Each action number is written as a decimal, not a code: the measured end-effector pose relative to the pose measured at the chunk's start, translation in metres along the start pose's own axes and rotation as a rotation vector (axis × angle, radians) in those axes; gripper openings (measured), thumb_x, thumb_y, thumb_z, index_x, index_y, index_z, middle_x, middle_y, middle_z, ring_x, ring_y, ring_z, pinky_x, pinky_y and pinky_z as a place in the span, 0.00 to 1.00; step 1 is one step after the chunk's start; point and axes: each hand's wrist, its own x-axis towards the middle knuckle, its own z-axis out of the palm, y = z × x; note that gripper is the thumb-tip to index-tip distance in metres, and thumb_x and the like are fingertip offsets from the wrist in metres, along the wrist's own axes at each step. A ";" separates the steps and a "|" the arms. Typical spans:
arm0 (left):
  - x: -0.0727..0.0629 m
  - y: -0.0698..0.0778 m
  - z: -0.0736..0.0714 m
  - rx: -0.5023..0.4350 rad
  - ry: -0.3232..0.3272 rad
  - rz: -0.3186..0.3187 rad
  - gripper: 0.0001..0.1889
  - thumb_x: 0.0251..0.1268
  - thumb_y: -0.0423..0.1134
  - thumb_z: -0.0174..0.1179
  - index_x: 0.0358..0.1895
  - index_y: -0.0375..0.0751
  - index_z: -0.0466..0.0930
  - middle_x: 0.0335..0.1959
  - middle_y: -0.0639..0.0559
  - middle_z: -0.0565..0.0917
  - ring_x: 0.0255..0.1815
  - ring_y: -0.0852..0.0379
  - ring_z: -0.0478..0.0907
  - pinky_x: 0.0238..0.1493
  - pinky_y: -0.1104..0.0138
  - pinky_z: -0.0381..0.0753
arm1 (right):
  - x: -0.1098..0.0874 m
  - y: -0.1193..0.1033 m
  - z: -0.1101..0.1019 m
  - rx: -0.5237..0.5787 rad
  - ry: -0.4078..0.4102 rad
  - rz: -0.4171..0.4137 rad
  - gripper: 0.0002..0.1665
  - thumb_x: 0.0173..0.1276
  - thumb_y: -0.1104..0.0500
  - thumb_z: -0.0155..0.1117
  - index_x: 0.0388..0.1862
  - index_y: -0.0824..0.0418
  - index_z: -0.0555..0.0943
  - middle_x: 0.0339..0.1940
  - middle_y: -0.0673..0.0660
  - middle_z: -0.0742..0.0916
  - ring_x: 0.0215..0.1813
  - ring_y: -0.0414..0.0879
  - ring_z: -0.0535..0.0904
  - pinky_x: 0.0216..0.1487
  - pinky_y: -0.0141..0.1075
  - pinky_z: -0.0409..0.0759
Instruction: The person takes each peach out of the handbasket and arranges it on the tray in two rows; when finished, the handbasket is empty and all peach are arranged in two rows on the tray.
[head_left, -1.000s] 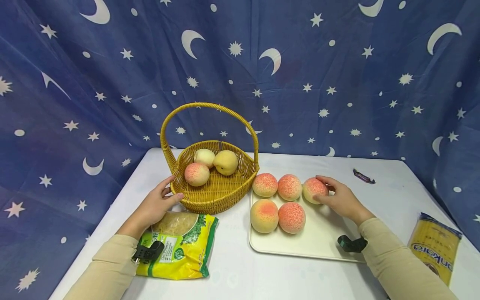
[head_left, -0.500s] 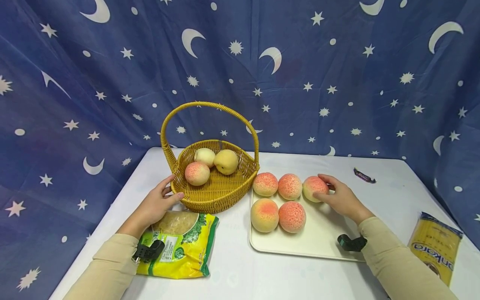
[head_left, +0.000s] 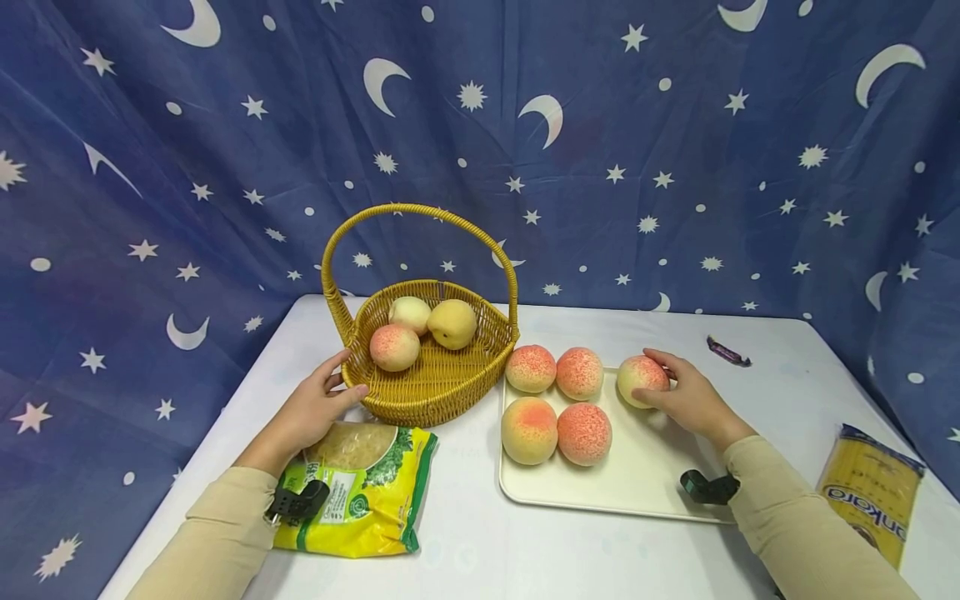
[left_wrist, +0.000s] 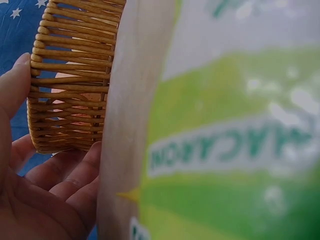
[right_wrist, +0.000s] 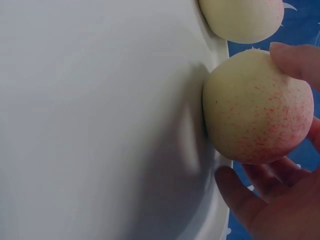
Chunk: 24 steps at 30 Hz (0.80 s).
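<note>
My left hand (head_left: 307,410) holds the near left side of a yellow wicker basket (head_left: 427,408). In the left wrist view, the thumb touches the woven edge (left_wrist: 75,75), with the other fingers curved around its end. Inside the basket lie a pink-speckled peach (head_left: 394,347) and two pale yellow fruits (head_left: 452,324). My right hand (head_left: 693,400) grips a peach (head_left: 642,382) at the far side of a cream tray (head_left: 622,492). Thumb and fingers lie on opposite sides of the peach in the right wrist view. Several more peaches (head_left: 584,434) rest at the tray's left end.
A yellow-green bag of macaroni (head_left: 367,500) lies under my left forearm, in front of the basket. To the right of my right arm is a yellow pasta packet (head_left: 870,492). A small purple-wrapped candy (head_left: 727,351) sits behind the tray. A starry blue curtain (head_left: 600,167) hangs behind.
My right hand has shifted slightly right with its peach, opening a gap between it and the neighbouring peach in the back row. The left hand and the basket stay still.
</note>
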 end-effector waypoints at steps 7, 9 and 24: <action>-0.001 0.000 0.000 -0.006 0.001 0.006 0.48 0.74 0.56 0.57 0.82 0.43 0.37 0.76 0.27 0.54 0.75 0.32 0.56 0.67 0.42 0.66 | 0.001 0.000 0.005 0.020 0.004 -0.014 0.47 0.65 0.51 0.73 0.75 0.71 0.63 0.65 0.73 0.75 0.63 0.67 0.71 0.58 0.55 0.73; -0.001 0.000 0.000 -0.005 0.001 0.005 0.48 0.74 0.56 0.57 0.83 0.43 0.37 0.76 0.27 0.54 0.75 0.32 0.57 0.67 0.42 0.66 | 0.002 -0.002 0.006 0.030 0.001 -0.013 0.48 0.65 0.51 0.73 0.75 0.71 0.63 0.65 0.73 0.75 0.64 0.67 0.71 0.58 0.55 0.73; -0.001 0.000 0.000 0.003 0.003 0.007 0.48 0.74 0.56 0.57 0.83 0.43 0.37 0.76 0.27 0.54 0.75 0.32 0.56 0.67 0.42 0.66 | 0.005 -0.004 0.012 0.012 -0.020 -0.002 0.52 0.65 0.46 0.73 0.77 0.70 0.60 0.68 0.73 0.72 0.67 0.70 0.68 0.62 0.62 0.70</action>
